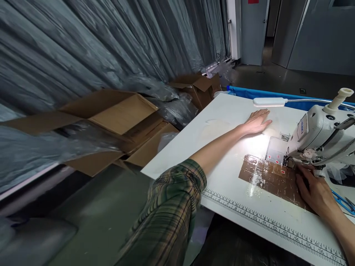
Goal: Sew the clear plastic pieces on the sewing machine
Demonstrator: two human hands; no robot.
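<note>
My left hand (pixel 256 122) lies on the white sewing table (pixel 183 155), fingers stretched and thumb apart, palm down. Under and beside it is a faint pale patch, perhaps thin cloth, washed out by the light. A white sewing machine (pixel 313 129) stands to its right. Close by the machine's needle area rests my right hand (pixel 316 190), its thumb and forefinger apart, with nothing visible between them. It touches the edge of a brown taped sheet (pixel 257 175) on the tabletop. The other fingertips are partly hidden.
A lamp (pixel 269 102) on a bendy neck shines over the table. Blue-handled scissors (pixel 344 203) lie right of my right hand. A printed ruler (pixel 263 221) runs along the front edge. Open cardboard boxes (pixel 124 114) with clear plastic stand left, before a grey curtain (pixel 111 40).
</note>
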